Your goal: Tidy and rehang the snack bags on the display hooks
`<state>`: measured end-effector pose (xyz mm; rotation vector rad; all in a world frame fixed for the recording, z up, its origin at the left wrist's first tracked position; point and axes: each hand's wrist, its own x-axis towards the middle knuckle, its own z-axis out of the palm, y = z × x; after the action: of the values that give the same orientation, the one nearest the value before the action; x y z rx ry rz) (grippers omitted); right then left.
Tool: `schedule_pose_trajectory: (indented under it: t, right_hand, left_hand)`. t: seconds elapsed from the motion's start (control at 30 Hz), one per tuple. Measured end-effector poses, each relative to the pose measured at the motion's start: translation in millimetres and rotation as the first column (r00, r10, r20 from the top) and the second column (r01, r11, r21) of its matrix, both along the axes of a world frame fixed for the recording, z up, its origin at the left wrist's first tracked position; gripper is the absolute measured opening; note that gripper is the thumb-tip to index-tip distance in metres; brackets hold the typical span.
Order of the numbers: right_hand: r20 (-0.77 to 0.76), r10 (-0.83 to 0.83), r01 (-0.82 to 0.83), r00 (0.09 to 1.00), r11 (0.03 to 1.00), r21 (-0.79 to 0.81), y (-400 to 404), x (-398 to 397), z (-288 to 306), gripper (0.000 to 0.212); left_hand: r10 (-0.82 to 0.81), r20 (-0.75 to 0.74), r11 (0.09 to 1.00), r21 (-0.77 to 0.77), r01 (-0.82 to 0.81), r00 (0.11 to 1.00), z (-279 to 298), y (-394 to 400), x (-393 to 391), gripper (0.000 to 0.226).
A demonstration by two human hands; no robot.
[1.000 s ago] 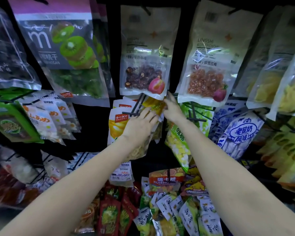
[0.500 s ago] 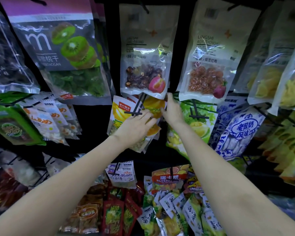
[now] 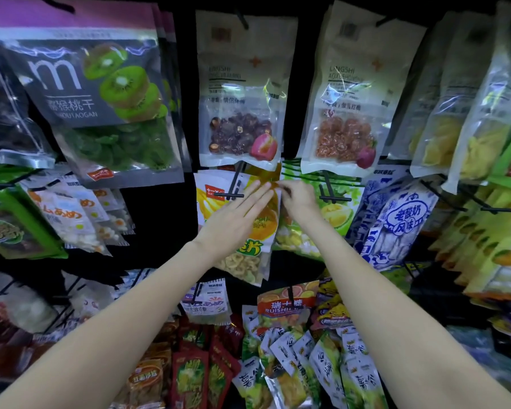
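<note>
I am laying my left hand flat, fingers straight and together, on the front of an orange snack bag in the middle row, pressing it back against the rack. My right hand is just to the right of it, fingers curled, pinching the bag's top edge near the orange strip. Just left of my left fingertips a black hook is sticking out toward me, with a white and yellow bag hanging on it behind the orange one. To the right of my right hand a green durian bag is hanging on its own hook. Above my hands two pale bags are hanging, one of dark plums and one of red plums. Far left, a kiwi bag is hanging high.
</note>
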<state>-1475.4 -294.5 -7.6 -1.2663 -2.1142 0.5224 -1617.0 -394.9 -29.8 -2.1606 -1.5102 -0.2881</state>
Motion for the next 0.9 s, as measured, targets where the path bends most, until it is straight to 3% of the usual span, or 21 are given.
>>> schedule_pose_trajectory:
  t: [0.1, 0.2, 0.33, 0.43, 0.5, 0.57, 0.67, 0.77, 0.9]
  right_hand:
    - [-0.066, -0.015, 0.014, 0.998, 1.000, -0.020, -5, 0, 6, 0.028]
    - [-0.319, -0.004, -0.044, 0.948, 0.989, -0.145, -16, 8, 5, 0.031]
    - [-0.405, 0.055, -0.088, 0.913, 0.994, -0.063, -37, 14, -1, 0.034]
    - [-0.439, 0.138, -0.130, 0.888, 0.990, 0.048, -49, 8, 5, 0.034]
    - [-0.324, 0.172, -0.133, 0.930, 0.981, 0.140, -50, 1, 12, 0.035]
    - [-0.041, 0.138, -0.128, 0.990, 0.972, 0.199, -47, -6, 19, 0.040]
    - [0.294, 0.094, -0.158, 0.951, 0.966, 0.204, -41, -16, 27, 0.041]
    - [0.389, 0.109, -0.186, 0.915, 0.968, 0.167, -35, -23, 33, 0.049]
    - [0.407, 0.153, -0.212, 0.901, 0.972, 0.103, -26, -25, 36, 0.050]
  left_hand:
    - [-0.061, -0.080, 0.993, 0.092, 0.068, 0.995, 0, -19, -8, 0.065]
    - [-0.109, -0.058, 0.983, 0.142, 0.116, 0.992, -10, -35, -29, 0.055]
    - [0.049, 0.224, 0.974, 0.203, -0.096, 0.973, -6, -39, -54, 0.038]
    - [0.129, 0.507, 0.959, 0.156, -0.237, 0.852, 19, -29, -57, 0.038]
    - [0.150, 0.566, 0.977, 0.040, -0.208, 0.811, 38, -16, -55, 0.044]
    - [0.193, 0.473, 0.981, -0.118, -0.155, 0.860, 49, -3, -55, 0.053]
    - [0.243, 0.325, 0.957, -0.236, -0.170, 0.914, 50, 10, -54, 0.061]
    - [0.228, 0.247, 0.965, -0.183, -0.185, 0.942, 49, 14, -52, 0.060]
    - [0.221, 0.165, 0.971, -0.134, -0.200, 0.961, 51, 15, -52, 0.058]
